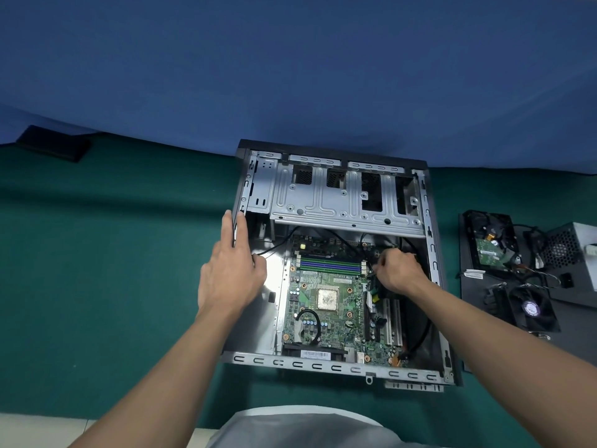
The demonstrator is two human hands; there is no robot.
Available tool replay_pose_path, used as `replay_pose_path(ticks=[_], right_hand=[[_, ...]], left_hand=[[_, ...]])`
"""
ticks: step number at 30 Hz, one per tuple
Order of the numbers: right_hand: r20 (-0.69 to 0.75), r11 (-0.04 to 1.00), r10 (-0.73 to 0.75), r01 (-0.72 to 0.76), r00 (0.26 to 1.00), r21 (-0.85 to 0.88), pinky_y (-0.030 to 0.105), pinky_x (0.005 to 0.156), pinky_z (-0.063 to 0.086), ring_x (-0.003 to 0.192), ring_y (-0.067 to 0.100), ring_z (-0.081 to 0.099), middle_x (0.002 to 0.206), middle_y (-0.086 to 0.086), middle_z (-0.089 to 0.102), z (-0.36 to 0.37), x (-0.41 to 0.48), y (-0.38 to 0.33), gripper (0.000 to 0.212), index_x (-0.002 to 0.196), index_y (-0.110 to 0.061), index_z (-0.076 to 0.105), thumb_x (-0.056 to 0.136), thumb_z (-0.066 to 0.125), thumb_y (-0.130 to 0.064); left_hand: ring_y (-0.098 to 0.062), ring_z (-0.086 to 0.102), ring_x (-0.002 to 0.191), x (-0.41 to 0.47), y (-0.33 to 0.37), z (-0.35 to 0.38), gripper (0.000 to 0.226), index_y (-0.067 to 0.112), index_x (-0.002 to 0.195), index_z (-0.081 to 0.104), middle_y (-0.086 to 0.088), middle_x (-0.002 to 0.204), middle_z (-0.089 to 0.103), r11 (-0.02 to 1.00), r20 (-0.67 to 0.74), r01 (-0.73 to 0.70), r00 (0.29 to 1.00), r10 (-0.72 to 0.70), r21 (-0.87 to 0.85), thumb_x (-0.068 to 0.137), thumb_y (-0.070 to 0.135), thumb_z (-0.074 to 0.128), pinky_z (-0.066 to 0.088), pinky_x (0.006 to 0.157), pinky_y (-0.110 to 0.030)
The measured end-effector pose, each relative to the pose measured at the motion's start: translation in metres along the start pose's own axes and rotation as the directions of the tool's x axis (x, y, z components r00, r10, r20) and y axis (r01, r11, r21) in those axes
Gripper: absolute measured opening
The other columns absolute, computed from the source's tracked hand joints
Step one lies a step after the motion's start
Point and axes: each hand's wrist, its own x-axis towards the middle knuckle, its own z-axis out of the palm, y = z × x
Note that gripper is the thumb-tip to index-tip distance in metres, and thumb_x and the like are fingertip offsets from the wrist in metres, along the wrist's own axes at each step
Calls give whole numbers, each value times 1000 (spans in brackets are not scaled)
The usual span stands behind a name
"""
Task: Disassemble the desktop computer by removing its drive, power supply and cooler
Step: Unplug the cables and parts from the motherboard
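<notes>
**Figure.** Open case point(336, 367) lying on a green mat point(113, 270), seen from above. The drive point(491, 250), supply point(571, 250) and cooler point(529, 308) lie outside the case, well to its right, on or beside a dark panel point(471, 334). The CPU point(327, 299) on the board point(326, 318) is bare.

Left hand point(231, 273): fingers straight and close together, laid along the case's left wall, apparently bracing it. Right hand point(399, 270): fingers curled down at the board's upper right corner, where black cables point(425, 328) run. Whether they are clamped on a plug cannot be told (the knuckles hide the tips).

The step in hand appears to be freeing a remaining lead. To do it well:
- Press with the left hand so the case cannot shift.
- Grip the plug body, not the wires.
- Release any latch first.
- Pull straight out of the socket, without rocking that could strain the board.
- Hold the wrist clear of the slots just below.
</notes>
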Motion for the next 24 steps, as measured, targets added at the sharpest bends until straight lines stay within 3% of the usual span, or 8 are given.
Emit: replay_pose_path(ticks=[3,5,8,10,13,18,20,24], right_hand=[[-17,999,4,-4,1000,-38,37,78,48,82,33,58,92,13,62,4,0,0,33,76,-9,50,100,43,-31],[-36,999,5,-7,999,-45,35,73,50,77,30,59,93,14,65,5,0,1,24,75,-9,53,96,49,-20],[-33,1000,6,-6,999,16,35,78,54,84,30,62,95,13,66,4,2,2,12,85,-10,63,90,53,-8],[-17,999,2,-1,1000,37,34,77,52,84,30,61,93,12,64,2,3,1,12,85,-10,62,92,55,-15],[0,1000,21,-21,1000,1,32,70,44,77,28,57,87,11,60,4,1,1,35,72,-11,51,99,46,-32],[-26,1000,3,-3,1000,18,39,81,55,87,31,63,97,13,65,2,1,0,14,89,-11,64,89,51,-8],[-9,1000,8,-8,1000,21,37,79,53,89,31,62,96,11,64,1,1,-1,11,90,-11,64,90,53,-12],[-10,999,47,-47,999,-10,34,75,47,87,33,61,95,11,60,2,0,0,31,85,-6,57,98,48,-32]], left_hand=[[-31,52,116,0,0,0,75,16,155,8,2,164,-5,1000,-2,-3,1000,3,4,92,31,46,47,75,-42],[-31,53,116,0,0,1,75,16,155,8,2,164,-5,1000,0,-5,1000,5,2,92,31,46,47,75,-41],[-31,53,115,0,0,1,75,16,155,8,1,164,-5,1000,-2,-4,1000,4,4,92,31,46,48,75,-42],[-31,53,114,0,0,1,75,16,155,8,1,164,-5,1000,-3,-5,1000,5,6,92,31,46,48,74,-42],[-30,54,114,1,0,1,74,16,155,8,1,164,-5,1000,-5,-8,1000,8,4,92,31,46,47,73,-40],[-31,54,113,0,0,2,73,16,154,9,2,164,-4,1000,-15,-8,1000,8,4,93,32,46,41,69,-37],[-31,54,113,0,0,2,73,16,154,10,1,164,-4,1000,-14,-8,1000,8,2,93,32,46,43,69,-38],[-31,54,114,0,0,1,73,16,154,9,1,164,-4,1000,-12,-7,1000,7,1,93,31,45,44,70,-39]])
